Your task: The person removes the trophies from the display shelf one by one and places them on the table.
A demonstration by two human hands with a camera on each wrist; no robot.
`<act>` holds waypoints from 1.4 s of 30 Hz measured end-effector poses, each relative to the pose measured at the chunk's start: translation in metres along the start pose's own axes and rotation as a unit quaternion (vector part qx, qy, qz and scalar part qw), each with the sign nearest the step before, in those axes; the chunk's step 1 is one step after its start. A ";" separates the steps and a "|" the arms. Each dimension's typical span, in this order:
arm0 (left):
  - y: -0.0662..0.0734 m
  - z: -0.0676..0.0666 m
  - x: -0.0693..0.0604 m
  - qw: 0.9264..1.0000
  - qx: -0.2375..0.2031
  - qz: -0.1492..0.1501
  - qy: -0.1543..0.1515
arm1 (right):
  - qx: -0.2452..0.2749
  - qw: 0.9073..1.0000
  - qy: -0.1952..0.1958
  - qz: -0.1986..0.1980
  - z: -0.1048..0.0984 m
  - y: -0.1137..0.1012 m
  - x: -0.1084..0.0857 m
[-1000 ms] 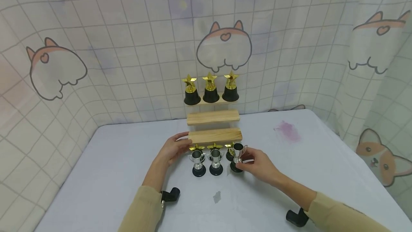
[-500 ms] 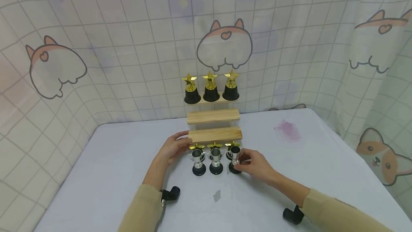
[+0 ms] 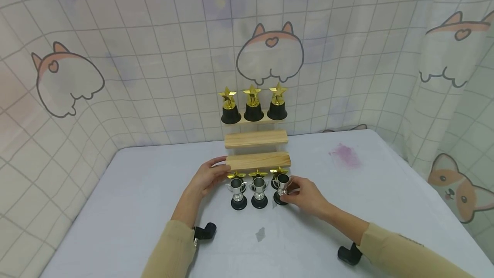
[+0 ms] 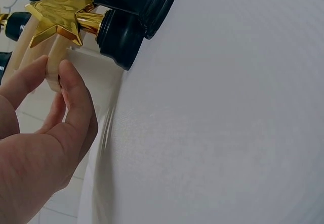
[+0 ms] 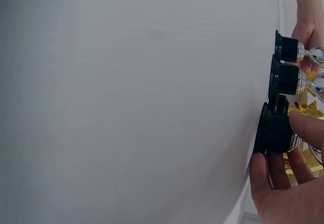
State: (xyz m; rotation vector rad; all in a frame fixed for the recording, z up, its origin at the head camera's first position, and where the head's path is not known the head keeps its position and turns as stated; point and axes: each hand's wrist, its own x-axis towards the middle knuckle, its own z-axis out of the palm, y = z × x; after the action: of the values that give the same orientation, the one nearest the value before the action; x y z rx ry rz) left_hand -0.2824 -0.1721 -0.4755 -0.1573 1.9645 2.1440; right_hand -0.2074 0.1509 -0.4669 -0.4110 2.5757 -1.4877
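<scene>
My right hand (image 3: 306,197) grips a small silver trophy cup (image 3: 283,179) with a black base, at the right end of a front row. In the right wrist view its black base (image 5: 276,133) sits between thumb and fingers, low against the white tabletop. Two matching silver cups, the middle one (image 3: 259,185) and the left one (image 3: 236,186), stand upright beside it. Close behind them are three gold star trophies, partly hidden by the cups. My left hand (image 3: 208,178) pinches the left end of the lowest wooden step (image 3: 258,161); the left wrist view shows thumb and fingers on the wood (image 4: 53,75).
Behind the lowest step rise a middle wooden step (image 3: 256,139) and a top one bearing three gold star trophies with black bases, among them the central one (image 3: 253,110). A patterned curtain (image 3: 154,55) hangs behind the white table (image 3: 154,175). Each wrist wears a black camera.
My right hand has shifted slightly left with its silver cup, bringing it nearer the other two. The left hand keeps its place on the step.
</scene>
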 end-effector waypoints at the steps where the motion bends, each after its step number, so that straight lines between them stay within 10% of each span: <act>1: 0.000 0.000 0.000 1.000 -0.001 0.000 0.000 | -0.002 1.000 0.001 -0.002 0.000 0.000 0.001; 42: -0.001 -0.001 0.001 1.000 -0.009 0.001 -0.010 | -0.011 0.997 0.078 -0.022 -0.065 -0.023 0.030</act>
State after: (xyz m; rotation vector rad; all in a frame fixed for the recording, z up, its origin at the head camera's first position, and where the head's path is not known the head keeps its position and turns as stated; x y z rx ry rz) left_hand -0.2828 -0.1726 -0.4767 -0.1352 1.9358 2.1567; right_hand -0.2493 0.1850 -0.4140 -0.3710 2.7217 -1.5674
